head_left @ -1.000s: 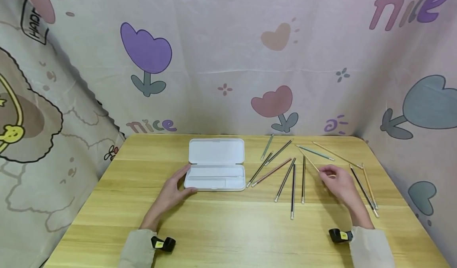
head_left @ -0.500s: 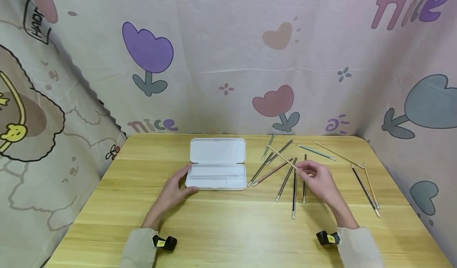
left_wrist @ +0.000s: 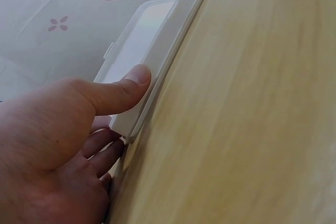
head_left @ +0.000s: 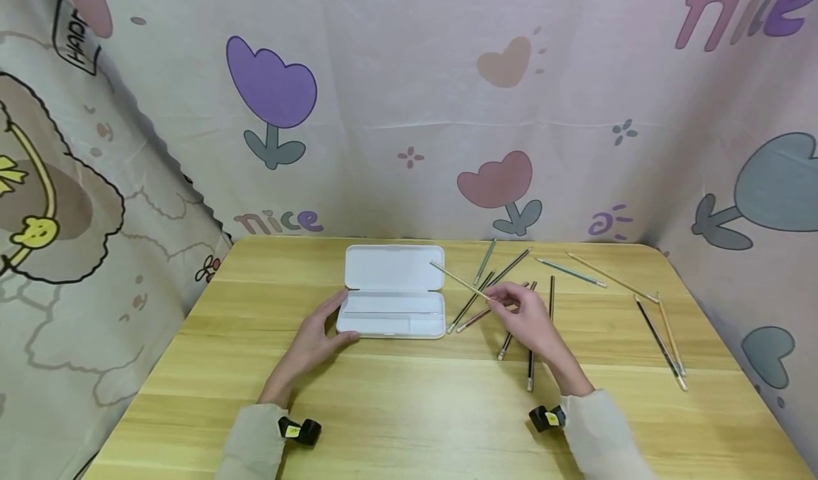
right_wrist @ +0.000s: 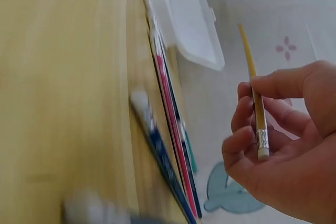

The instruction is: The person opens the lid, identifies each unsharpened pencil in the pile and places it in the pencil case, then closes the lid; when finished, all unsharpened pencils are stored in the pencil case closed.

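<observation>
A white pencil case lies with its lid laid back on the table; its inner compartments hold no pencils. My left hand holds the case's left end, thumb on the front wall and fingers round the corner. Between thumb and fingers, my right hand pinches a yellow pencil near its white eraser end. The pencil's far tip overlaps the right edge of the raised lid in the head view. Below the right hand lie several dark pencils and a red one, partly covered by the hand.
Behind and right of the hand are a green pencil, a teal pencil and a long yellow pencil. Farther right, a black pencil and another yellow pencil lie close together. A printed curtain hangs behind the wooden table.
My right hand has carried the yellow pencil leftward from the table's right side toward the case. The left hand keeps its hold on the case. The head view has shifted slightly.
</observation>
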{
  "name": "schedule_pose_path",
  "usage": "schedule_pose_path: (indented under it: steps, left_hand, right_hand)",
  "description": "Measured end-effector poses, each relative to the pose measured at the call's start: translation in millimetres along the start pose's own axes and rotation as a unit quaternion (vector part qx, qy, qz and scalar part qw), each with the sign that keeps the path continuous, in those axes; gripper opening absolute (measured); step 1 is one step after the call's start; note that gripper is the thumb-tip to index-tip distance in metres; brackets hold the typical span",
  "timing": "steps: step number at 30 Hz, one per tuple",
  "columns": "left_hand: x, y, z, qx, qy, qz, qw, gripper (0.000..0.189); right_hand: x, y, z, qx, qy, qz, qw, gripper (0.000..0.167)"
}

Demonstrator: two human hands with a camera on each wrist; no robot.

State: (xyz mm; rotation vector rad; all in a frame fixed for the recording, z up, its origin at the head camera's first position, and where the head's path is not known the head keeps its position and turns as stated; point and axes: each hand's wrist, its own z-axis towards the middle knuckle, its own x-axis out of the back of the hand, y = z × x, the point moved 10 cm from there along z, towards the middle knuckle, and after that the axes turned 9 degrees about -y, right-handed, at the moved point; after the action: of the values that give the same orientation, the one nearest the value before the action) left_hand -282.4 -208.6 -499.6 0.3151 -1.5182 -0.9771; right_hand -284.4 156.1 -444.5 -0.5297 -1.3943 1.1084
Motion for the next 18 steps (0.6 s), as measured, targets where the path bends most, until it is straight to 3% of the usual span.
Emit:
schedule_pose_path:
  steps: [7,18]
  left_hand:
    - [1.3,1.0,1.1,0.000,0.004,-0.006,1.0000,0.090]
    - [3.2,-4.1,-0.6,0.021,0.001,-0.025,0.9995,0.094]
  right_hand:
    - [-23,-14,22.6,0.004,0.007,0.017,0.9998,0.009]
    - [-77,-26,60.8,0.014,-0.014,0.032,0.9993,0.006]
